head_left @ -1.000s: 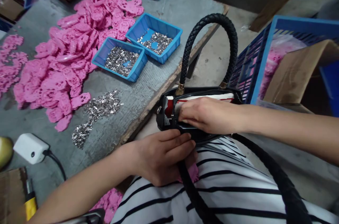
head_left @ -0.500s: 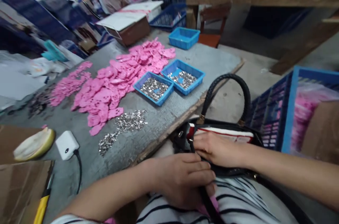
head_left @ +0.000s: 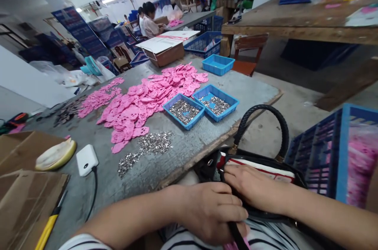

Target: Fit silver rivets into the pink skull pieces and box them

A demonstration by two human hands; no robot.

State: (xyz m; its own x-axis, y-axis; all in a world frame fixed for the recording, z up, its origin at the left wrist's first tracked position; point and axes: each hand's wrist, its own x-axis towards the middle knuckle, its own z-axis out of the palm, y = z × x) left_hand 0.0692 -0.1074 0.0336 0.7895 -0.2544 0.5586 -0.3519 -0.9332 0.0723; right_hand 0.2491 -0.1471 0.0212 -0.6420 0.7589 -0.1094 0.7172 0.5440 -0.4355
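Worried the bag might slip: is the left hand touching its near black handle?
Touching. The head view shows the left hand curled over the near black handle, which emerges from under the fingers.

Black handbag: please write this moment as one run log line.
handbag: open, by table | right hand: in its opening | left hand: over its handle | pink pieces: piled on table

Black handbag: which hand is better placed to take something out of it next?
Right, probably: the right hand dips into the open top of the black handbag, fingertips hidden. The left hand sits outside the opening, curled around the near handle.
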